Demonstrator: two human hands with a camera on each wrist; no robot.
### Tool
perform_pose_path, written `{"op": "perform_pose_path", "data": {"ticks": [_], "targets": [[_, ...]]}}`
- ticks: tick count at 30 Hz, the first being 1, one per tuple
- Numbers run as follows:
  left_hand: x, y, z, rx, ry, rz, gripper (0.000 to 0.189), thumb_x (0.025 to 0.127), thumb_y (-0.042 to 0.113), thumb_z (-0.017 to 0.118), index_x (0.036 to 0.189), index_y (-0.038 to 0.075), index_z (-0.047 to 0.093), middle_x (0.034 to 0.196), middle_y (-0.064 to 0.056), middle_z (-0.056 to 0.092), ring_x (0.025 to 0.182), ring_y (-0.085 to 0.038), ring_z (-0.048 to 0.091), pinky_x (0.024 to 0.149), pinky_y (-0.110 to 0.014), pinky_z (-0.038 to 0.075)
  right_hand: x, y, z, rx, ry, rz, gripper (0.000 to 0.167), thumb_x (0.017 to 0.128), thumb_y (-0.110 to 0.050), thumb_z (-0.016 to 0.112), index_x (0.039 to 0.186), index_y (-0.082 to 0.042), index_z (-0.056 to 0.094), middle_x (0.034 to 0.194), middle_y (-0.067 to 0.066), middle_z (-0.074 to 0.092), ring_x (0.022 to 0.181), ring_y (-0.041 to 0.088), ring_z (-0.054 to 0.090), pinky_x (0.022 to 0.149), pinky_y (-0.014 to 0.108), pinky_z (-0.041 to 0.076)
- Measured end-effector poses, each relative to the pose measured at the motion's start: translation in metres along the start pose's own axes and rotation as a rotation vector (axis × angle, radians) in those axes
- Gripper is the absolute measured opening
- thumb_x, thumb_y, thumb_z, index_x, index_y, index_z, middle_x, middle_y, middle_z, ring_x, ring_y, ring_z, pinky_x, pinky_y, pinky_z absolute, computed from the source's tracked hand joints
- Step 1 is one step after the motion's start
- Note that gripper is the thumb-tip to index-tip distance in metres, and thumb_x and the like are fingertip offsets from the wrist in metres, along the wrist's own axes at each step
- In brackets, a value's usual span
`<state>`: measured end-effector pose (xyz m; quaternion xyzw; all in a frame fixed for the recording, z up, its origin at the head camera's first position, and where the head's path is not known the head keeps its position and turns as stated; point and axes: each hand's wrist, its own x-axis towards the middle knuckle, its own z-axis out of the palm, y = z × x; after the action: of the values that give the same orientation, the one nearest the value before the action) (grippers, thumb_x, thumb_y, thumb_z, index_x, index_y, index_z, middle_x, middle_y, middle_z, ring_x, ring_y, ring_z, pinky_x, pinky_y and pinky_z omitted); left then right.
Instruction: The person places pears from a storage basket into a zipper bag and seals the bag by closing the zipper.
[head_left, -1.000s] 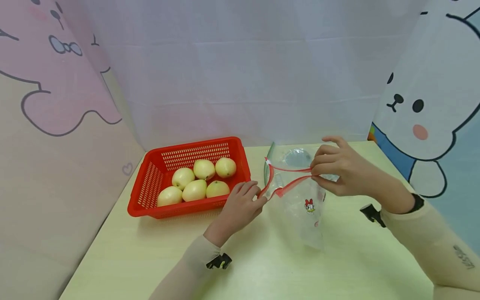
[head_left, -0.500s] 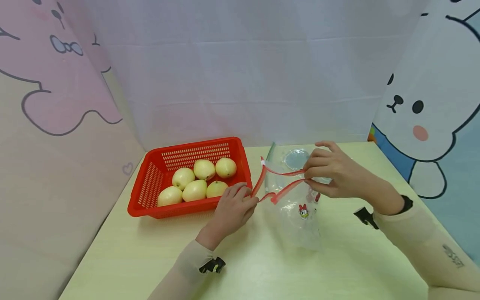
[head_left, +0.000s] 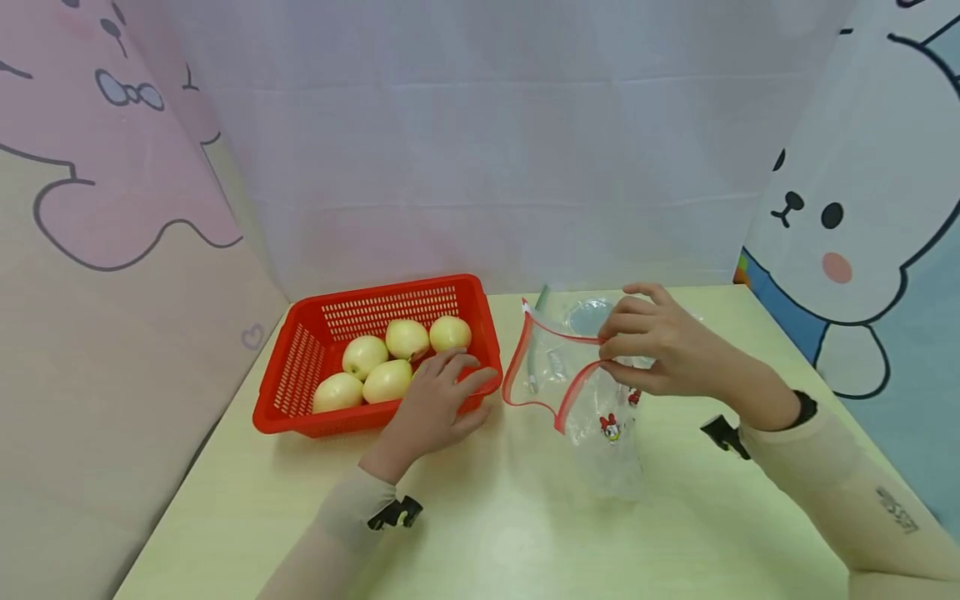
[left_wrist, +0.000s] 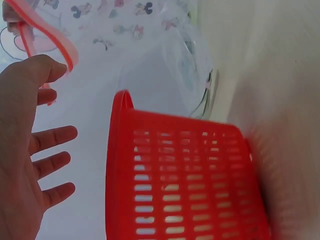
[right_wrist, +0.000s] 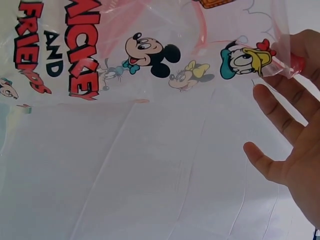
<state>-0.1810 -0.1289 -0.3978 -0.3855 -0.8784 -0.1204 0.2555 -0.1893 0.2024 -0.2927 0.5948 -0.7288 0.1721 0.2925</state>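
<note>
- Head view: the bag (head_left: 596,433) is at the three-to-four o'clock side of the basket (head_left: 322,425), its mouth gaping toward nine. The right hand (head_left: 652,346), at the bag's two o'clock, pinches its red rim (head_left: 576,385).
- The left hand (head_left: 426,408), fingers spread and holding nothing, reaches over the basket's edge at five o'clock; contact, I cannot tell. Fruits (head_left: 387,381) lie inside.
- Left wrist view: the left hand is at nine o'clock, thumb near the red rim; the basket's slotted wall is at five.
- Right wrist view: the bag spans ten to two, with lettering (right_wrist: 82,47); the right hand is at three, lower fingers loosely extended.
</note>
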Motion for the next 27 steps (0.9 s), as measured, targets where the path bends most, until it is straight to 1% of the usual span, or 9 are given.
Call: {"op": "perform_pose_path", "data": {"ticks": [3,5,8,11,14,17,19,23,27], "targets": [[-0.002,-0.016,-0.012,0.009,-0.019,-0.060,0.039,0.086,0.028,0.071,0.122,0.014,0.066,0.115,-0.011,0.060,0.118,-0.034,0.050,0.097,-0.052,0.044,-0.001,0.000,0.000,0.000,0.000,0.004,0.040,0.104,-0.039,0.044,0.081,-0.015,0.067,0.083,-0.003,0.064,0.081,0.020,0.055,0.085,0.060,0.036],[-0.002,-0.029,-0.020,0.045,-0.041,-0.104,0.042,0.087,0.028,0.070,0.125,0.012,0.064,0.116,-0.012,0.059,0.118,-0.035,0.049,0.095,-0.054,0.044,-0.001,0.000,0.000,0.002,0.001,0.005,0.040,0.104,-0.038,0.044,0.081,-0.015,0.067,0.083,-0.003,0.064,0.081,0.020,0.055,0.085,0.060,0.036],[-0.002,-0.049,-0.034,0.104,-0.092,-0.186,0.047,0.088,0.028,0.069,0.131,0.012,0.060,0.117,-0.015,0.057,0.118,-0.037,0.047,0.093,-0.055,0.044,-0.002,0.000,-0.001,0.005,0.004,0.006,0.040,0.104,-0.039,0.044,0.081,-0.015,0.067,0.083,-0.002,0.064,0.081,0.020,0.056,0.086,0.060,0.036],[-0.001,-0.067,-0.046,0.163,-0.168,-0.281,0.055,0.090,0.030,0.069,0.139,0.011,0.053,0.123,-0.018,0.054,0.122,-0.040,0.044,0.096,-0.058,0.041,-0.003,0.000,-0.001,0.009,0.004,0.012,0.041,0.104,-0.039,0.045,0.081,-0.015,0.068,0.083,-0.002,0.064,0.081,0.020,0.056,0.087,0.060,0.036],[-0.002,-0.084,-0.056,0.223,-0.263,-0.373,0.063,0.090,0.033,0.069,0.145,0.010,0.046,0.129,-0.022,0.051,0.127,-0.043,0.039,0.102,-0.063,0.033,-0.004,0.000,-0.001,0.009,0.002,0.015,0.041,0.104,-0.039,0.045,0.081,-0.015,0.068,0.083,-0.002,0.064,0.081,0.020,0.056,0.087,0.060,0.036],[-0.003,-0.098,-0.060,0.262,-0.349,-0.430,0.069,0.091,0.034,0.067,0.149,0.009,0.039,0.133,-0.025,0.047,0.129,-0.046,0.036,0.104,-0.066,0.029,-0.004,0.000,-0.001,0.009,0.000,0.020,0.041,0.104,-0.040,0.045,0.081,-0.015,0.068,0.083,-0.002,0.064,0.081,0.020,0.056,0.087,0.060,0.036],[-0.003,-0.107,-0.060,0.258,-0.397,-0.458,0.072,0.091,0.034,0.067,0.150,0.009,0.036,0.137,-0.027,0.044,0.129,-0.047,0.034,0.105,-0.067,0.027,-0.004,0.000,-0.001,0.009,-0.001,0.023,0.041,0.104,-0.040,0.045,0.081,-0.016,0.068,0.083,-0.002,0.065,0.081,0.020,0.056,0.086,0.060,0.036],[-0.003,-0.124,-0.059,0.255,-0.478,-0.498,0.076,0.090,0.035,0.067,0.152,0.008,0.033,0.138,-0.030,0.042,0.129,-0.049,0.034,0.103,-0.068,0.029,-0.003,-0.001,-0.001,0.010,-0.006,0.032,0.042,0.104,-0.041,0.044,0.081,-0.016,0.069,0.084,-0.002,0.065,0.082,0.020,0.056,0.086,0.060,0.037],[-0.001,-0.139,-0.059,0.245,-0.543,-0.543,0.080,0.090,0.037,0.067,0.153,0.006,0.028,0.139,-0.032,0.040,0.128,-0.051,0.033,0.101,-0.068,0.029,-0.003,-0.001,-0.001,0.007,-0.011,0.039,0.042,0.104,-0.041,0.044,0.082,-0.016,0.069,0.084,-0.002,0.066,0.082,0.020,0.056,0.087,0.060,0.037]]}}
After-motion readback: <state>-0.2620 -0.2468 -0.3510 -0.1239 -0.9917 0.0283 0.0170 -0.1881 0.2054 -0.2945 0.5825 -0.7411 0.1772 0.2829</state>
